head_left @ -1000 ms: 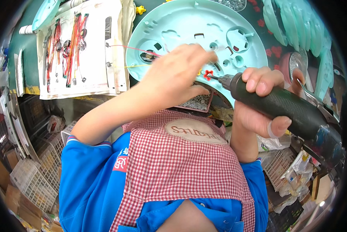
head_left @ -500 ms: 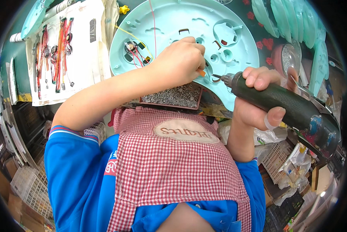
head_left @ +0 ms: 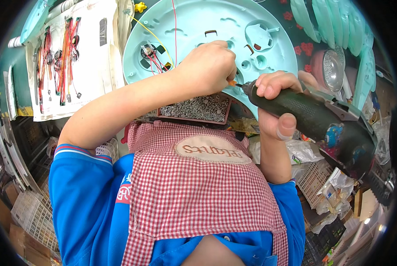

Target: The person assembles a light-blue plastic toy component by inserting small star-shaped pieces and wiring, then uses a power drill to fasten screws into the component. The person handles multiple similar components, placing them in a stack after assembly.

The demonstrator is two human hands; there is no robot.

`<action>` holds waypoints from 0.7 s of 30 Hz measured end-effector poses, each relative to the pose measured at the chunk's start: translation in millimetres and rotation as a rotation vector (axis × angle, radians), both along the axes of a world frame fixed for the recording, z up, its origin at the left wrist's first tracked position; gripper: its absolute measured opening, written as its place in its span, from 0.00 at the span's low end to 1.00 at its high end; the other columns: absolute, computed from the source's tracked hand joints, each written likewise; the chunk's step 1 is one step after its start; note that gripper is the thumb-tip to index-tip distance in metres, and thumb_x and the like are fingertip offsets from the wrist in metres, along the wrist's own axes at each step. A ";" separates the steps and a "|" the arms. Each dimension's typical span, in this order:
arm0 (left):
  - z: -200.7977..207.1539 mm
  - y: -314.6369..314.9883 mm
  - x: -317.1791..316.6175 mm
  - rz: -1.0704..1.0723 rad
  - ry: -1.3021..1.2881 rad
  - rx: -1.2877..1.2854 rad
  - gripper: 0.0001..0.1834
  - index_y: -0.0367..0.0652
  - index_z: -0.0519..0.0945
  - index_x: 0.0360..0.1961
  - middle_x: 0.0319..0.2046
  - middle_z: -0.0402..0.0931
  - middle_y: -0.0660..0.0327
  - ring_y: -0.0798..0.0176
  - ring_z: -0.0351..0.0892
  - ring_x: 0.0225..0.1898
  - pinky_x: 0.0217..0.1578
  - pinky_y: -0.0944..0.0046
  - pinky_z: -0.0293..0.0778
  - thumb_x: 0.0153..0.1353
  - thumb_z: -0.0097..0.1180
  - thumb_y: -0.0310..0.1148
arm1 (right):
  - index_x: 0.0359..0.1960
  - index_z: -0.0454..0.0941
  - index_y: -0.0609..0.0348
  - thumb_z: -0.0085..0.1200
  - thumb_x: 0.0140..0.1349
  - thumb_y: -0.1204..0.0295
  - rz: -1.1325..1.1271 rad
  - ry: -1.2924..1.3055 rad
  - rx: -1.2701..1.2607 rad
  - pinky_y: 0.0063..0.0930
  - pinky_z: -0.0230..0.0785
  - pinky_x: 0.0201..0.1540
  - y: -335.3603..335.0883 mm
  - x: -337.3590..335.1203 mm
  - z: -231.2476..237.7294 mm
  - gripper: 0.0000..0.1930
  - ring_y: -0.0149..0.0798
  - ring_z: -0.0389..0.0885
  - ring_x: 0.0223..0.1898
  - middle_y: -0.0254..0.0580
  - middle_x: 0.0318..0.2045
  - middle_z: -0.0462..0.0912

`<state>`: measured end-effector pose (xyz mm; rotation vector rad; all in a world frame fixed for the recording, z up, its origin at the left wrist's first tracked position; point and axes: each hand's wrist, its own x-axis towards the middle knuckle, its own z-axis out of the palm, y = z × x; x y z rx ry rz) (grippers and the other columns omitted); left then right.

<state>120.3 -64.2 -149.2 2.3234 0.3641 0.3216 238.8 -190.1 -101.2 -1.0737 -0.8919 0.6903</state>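
Driver (head_left: 313,115) has come left since the last frame; its bit (head_left: 239,85) now seems to meet the small orange piece (head_left: 232,83) where a gap showed. Nearest on my feed: checked apron (head_left: 198,190), then pink-rimmed tray (head_left: 194,120) of small metal parts. Past that, right hand (head_left: 269,122) is wrapped round the driver; left hand (head_left: 211,66) is curled, apparently pinching the orange piece, contact mostly hidden. Bit and piece sit over the near side of the turquoise shell (head_left: 194,17). Step in hand, my read: seating bit on piece; next move calls for a firm pinch, bit kept in line. Driver's long axis slants: bit up-left, rear low right. Orange piece's axis: can't tell. Farthest: yellow star (head_left: 140,7), just outside the shell's far left edge.
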 end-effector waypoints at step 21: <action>13.4 14.4 -22.4 0.044 -0.048 0.011 0.08 0.41 0.84 0.32 0.29 0.78 0.60 0.53 0.78 0.34 0.36 0.58 0.75 0.50 0.61 0.31 | 0.64 0.55 0.56 0.55 0.55 0.40 0.157 0.119 0.305 0.37 0.69 0.39 39.8 19.1 9.2 0.43 0.37 0.74 0.30 0.40 0.29 0.75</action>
